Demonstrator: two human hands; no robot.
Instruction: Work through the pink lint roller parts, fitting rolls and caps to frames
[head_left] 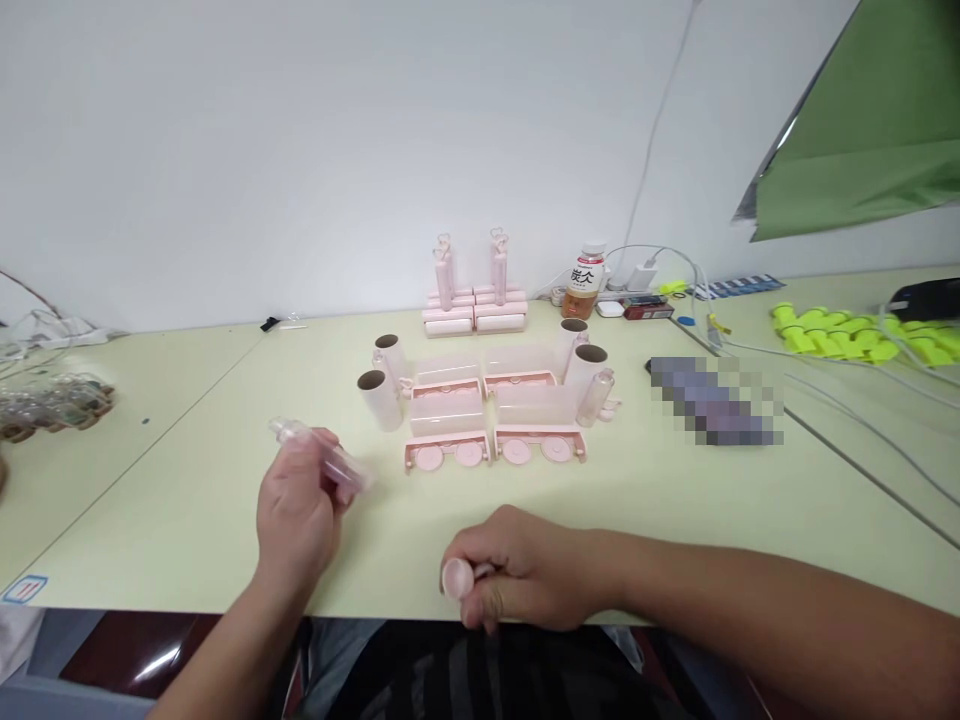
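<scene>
My left hand (pixel 296 515) grips a clear pink tube-shaped cover (pixel 330 458), held tilted above the table's front left. My right hand (pixel 521 580) rests at the table's front edge, closed around a small pink round cap piece (pixel 456 578). Just beyond both hands lie several clear-lidded pink cases (pixel 491 415) in two rows, flanked by paper rolls with cardboard cores (pixel 380 398) on the left and more rolls (pixel 585 365) on the right. A small clear pink tube (pixel 598 397) stands beside the right rolls.
Stacked pink assembled rollers (pixel 474 300) stand at the back by the wall, next to a drink bottle (pixel 583 280) and chargers with cables. Yellow-green parts (pixel 855 335) lie far right, a blurred patch (pixel 712 400) mid right, and bagged items (pixel 45 400) far left.
</scene>
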